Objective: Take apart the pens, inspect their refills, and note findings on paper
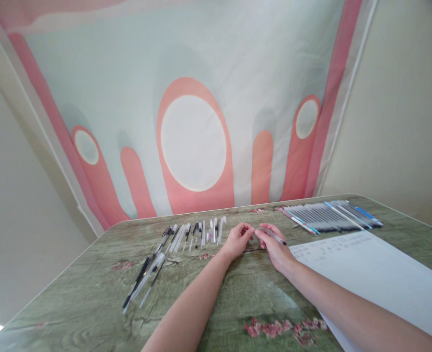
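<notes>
A slim pen (274, 236) with a clear barrel and a dark end lies across my right hand (276, 249), whose fingers are closed round it. The dark end points right, towards the paper. My left hand (239, 241) is pinched closed just to the left, its fingertips meeting those of my right hand over the table. What sits between the left fingertips is too small to make out. Left of my hands lies a row of loose pens and pen parts (202, 233), some clear, some black. Nearer on the left is a looser pile of pens (145, 277).
On the right, a large white sheet (380, 274) with handwriting near its top lies partly under my right forearm. Behind it, many grey pens are lined up in a neat row (322, 217). The wooden-patterned table (91, 293) meets a pink and pale printed cloth (197, 195) at the back.
</notes>
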Demonstrator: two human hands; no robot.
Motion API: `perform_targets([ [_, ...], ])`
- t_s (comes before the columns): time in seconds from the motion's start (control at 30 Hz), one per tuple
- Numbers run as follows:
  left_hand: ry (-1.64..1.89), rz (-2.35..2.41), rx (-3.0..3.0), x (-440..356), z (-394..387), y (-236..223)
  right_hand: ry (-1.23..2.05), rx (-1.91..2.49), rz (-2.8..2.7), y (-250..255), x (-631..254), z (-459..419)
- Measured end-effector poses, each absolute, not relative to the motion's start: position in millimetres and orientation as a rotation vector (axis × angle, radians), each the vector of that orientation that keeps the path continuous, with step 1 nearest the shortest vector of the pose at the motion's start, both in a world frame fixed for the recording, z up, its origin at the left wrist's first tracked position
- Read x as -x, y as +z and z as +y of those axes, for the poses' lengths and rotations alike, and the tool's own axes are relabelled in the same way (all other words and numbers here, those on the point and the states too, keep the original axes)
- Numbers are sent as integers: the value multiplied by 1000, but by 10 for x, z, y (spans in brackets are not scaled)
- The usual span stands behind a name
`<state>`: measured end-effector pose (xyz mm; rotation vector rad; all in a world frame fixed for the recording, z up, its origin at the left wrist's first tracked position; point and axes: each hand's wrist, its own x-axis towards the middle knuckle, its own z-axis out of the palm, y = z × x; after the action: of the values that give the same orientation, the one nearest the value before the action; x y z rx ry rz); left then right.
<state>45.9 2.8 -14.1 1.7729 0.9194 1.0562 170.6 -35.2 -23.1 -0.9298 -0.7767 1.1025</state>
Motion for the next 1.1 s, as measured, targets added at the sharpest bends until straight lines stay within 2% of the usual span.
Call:
perform_targets([
  [0.23,1018,896,-1682,-455,7,-117,1091,933,-810,-179,-1696,-394],
  [0.6,1077,718,-842,-368,132,-101,1298,839,-756,-49,-1727,-404],
  [1.1,990,598,-752,-324,122,-88,1223,866,-813,-12,-1693,-442],
])
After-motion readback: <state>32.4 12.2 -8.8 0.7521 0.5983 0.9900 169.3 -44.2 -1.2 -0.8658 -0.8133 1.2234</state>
